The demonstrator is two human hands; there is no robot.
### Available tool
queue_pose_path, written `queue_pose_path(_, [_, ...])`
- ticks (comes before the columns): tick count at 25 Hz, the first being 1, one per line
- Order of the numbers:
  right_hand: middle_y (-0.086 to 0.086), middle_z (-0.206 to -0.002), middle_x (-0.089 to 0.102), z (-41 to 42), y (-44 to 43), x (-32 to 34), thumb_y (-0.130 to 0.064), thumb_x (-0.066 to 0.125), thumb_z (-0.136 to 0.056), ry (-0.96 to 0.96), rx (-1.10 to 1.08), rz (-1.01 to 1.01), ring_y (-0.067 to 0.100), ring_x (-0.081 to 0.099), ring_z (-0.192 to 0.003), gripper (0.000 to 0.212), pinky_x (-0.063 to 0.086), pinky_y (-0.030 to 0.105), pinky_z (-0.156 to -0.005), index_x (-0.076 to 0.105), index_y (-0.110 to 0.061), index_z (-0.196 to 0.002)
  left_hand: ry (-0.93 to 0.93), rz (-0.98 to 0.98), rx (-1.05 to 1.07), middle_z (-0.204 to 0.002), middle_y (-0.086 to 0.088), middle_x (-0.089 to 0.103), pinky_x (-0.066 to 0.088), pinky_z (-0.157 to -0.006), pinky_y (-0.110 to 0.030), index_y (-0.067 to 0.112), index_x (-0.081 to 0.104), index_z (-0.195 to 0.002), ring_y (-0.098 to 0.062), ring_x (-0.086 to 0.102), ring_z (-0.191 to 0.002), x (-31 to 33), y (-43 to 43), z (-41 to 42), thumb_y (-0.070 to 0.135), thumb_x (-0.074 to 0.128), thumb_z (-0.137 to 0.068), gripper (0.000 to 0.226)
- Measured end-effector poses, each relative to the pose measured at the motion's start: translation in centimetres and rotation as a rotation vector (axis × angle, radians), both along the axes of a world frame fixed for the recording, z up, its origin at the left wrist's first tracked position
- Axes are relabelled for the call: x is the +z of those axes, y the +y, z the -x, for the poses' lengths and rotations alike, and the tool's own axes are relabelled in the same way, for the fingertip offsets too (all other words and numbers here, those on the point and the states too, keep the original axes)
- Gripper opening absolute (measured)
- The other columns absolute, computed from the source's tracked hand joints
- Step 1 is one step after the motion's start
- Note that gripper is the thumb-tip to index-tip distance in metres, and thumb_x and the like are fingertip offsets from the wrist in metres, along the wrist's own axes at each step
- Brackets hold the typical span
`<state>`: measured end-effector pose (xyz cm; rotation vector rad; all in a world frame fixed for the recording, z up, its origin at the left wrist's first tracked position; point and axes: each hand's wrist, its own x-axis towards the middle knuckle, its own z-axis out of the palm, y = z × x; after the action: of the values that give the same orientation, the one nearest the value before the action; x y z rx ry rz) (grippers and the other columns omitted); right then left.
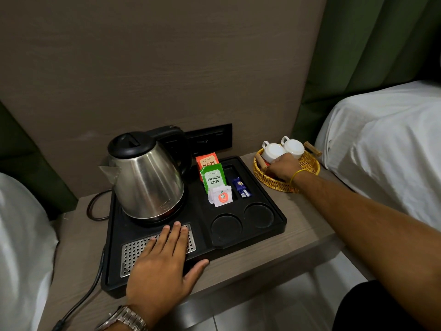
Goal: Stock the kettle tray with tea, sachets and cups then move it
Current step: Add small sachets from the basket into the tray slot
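A black kettle tray [267, 187] sits on the bedside table with a steel kettle [148, 180] on its left half. Its slots hold an orange tea packet [207, 161], a green tea packet [213, 179], white sachets [220, 197] and a blue sachet [241, 187]. Two round cup recesses [226, 226] at the front right are empty. My left hand [162, 261] lies flat on the tray's perforated metal grille [133, 254]. My right hand [284, 168] reaches into a wicker basket [307, 167] beside two upturned white cups [274, 151]; its fingers are hidden, so what they touch is unclear.
The kettle's black cable [95, 278] runs off the tray's left front corner. A black socket panel [210, 137] is on the wall behind. White bedding [381, 144] lies close on the right and more white bedding [21, 235] on the left. The table's front edge is near the tray.
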<state>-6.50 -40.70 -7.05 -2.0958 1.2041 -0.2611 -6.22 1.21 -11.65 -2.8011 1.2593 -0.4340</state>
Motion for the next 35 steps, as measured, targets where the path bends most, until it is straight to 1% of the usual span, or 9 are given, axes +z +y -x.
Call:
queue_pose_path(3, [0.017, -0.125, 0.068, 0.2, -0.1, 0.1, -0.028, 0.083, -0.078, -0.025, -0.022, -0.052, 0.032, 0.066, -0.115, 0.059, 0.059, 0.038, -0.092, 0.065, -0.003, -0.128, 0.003, -0.004, 0.007, -0.15, -0.01, 0.057, 0.05, -0.107, -0.046, 0.013, 0.056, -0.145, -0.026, 0.058, -0.137, 0.1, 0.0, 0.0, 0.081, 0.036, -0.091, 0.089])
queue_pose_path(7, [0.018, -0.119, 0.071, 0.7, -0.3, 0.7, -0.031, 0.087, -0.073, -0.045, -0.036, -0.108, 0.031, 0.069, -0.106, 0.064, 0.059, 0.036, -0.08, 0.063, -0.002, -0.126, -0.001, 0.003, -0.005, -0.148, -0.011, 0.059, 0.053, -0.105, -0.047, 0.012, 0.058, -0.144, -0.027, 0.059, -0.135, 0.1, 0.0, 0.0, 0.08, 0.037, -0.091, 0.088])
queue_pose_path(13, [0.016, -0.114, 0.071, 1.4, -1.1, 1.5, -0.026, 0.086, -0.072, -0.178, -0.078, -0.117, 0.032, 0.071, -0.102, 0.065, 0.061, 0.046, -0.091, 0.063, -0.004, -0.128, -0.006, 0.003, -0.003, -0.148, -0.011, 0.059, 0.052, -0.105, -0.047, 0.013, 0.058, -0.143, -0.027, 0.059, -0.135, 0.0, 0.1, 0.0, 0.081, 0.037, -0.091, 0.088])
queue_pose_path(16, [0.016, -0.114, 0.072, 1.7, -1.1, 1.8, -0.027, 0.085, -0.071, -0.163, -0.064, -0.057, 0.032, 0.069, -0.103, 0.06, 0.06, 0.04, -0.087, 0.066, -0.004, -0.123, -0.006, 0.008, -0.008, -0.149, -0.011, 0.059, 0.052, -0.105, -0.047, 0.012, 0.058, -0.143, -0.027, 0.059, -0.136, 0.0, 0.1, 0.0, 0.08, 0.038, -0.091, 0.088])
queue_pose_path(20, [0.015, -0.111, 0.072, 2.0, -0.9, 1.7, -0.029, 0.084, -0.073, -0.127, -0.066, -0.007, 0.029, 0.066, -0.097, 0.055, 0.05, 0.03, -0.07, 0.068, -0.005, -0.119, -0.012, 0.009, -0.008, -0.148, -0.011, 0.059, 0.052, -0.105, -0.046, 0.012, 0.058, -0.143, -0.027, 0.059, -0.135, 0.1, 0.0, 0.1, 0.08, 0.038, -0.092, 0.088])
queue_pose_path(25, [0.013, -0.099, 0.076, 1.6, -0.3, 1.6, -0.035, 0.081, -0.076, -0.035, -0.002, 0.127, 0.026, 0.067, -0.09, 0.04, 0.044, 0.023, -0.062, 0.078, -0.004, -0.101, -0.027, 0.014, -0.01, -0.147, -0.011, 0.06, 0.052, -0.104, -0.046, 0.012, 0.06, -0.142, -0.027, 0.06, -0.134, -0.1, 0.1, 0.0, 0.08, 0.039, -0.092, 0.088])
queue_pose_path(29, [0.007, -0.085, 0.072, 1.2, 0.0, 1.7, -0.036, 0.082, -0.077, -0.017, 0.027, 0.197, 0.023, 0.066, -0.086, 0.034, 0.037, 0.019, -0.052, 0.08, -0.005, -0.091, -0.042, 0.025, -0.016, -0.146, -0.012, 0.061, 0.052, -0.104, -0.046, 0.011, 0.06, -0.142, -0.028, 0.061, -0.133, -0.3, 0.1, -0.1, 0.08, 0.039, -0.091, 0.087])
queue_pose_path(33, [-0.001, -0.069, 0.067, 1.4, 0.1, 1.7, -0.03, 0.084, -0.074, -0.067, 0.029, 0.252, 0.011, 0.059, -0.069, 0.022, 0.037, 0.018, -0.055, 0.082, -0.01, -0.084, -0.043, 0.028, -0.018, -0.146, -0.012, 0.061, 0.052, -0.103, -0.047, 0.011, 0.06, -0.142, -0.028, 0.061, -0.133, -0.4, 0.1, -0.2, 0.08, 0.038, -0.092, 0.087])
queue_pose_path(35, [0.001, -0.072, 0.069, 1.5, 0.1, 1.7, -0.024, 0.082, -0.074, -0.114, 0.043, 0.273, 0.01, 0.057, -0.068, 0.016, 0.039, 0.02, -0.059, 0.082, -0.011, -0.082, -0.034, 0.031, -0.022, -0.147, -0.012, 0.06, 0.052, -0.104, -0.047, 0.011, 0.059, -0.143, -0.028, 0.06, -0.134, -0.6, 0.1, -0.2, 0.08, 0.038, -0.092, 0.088])
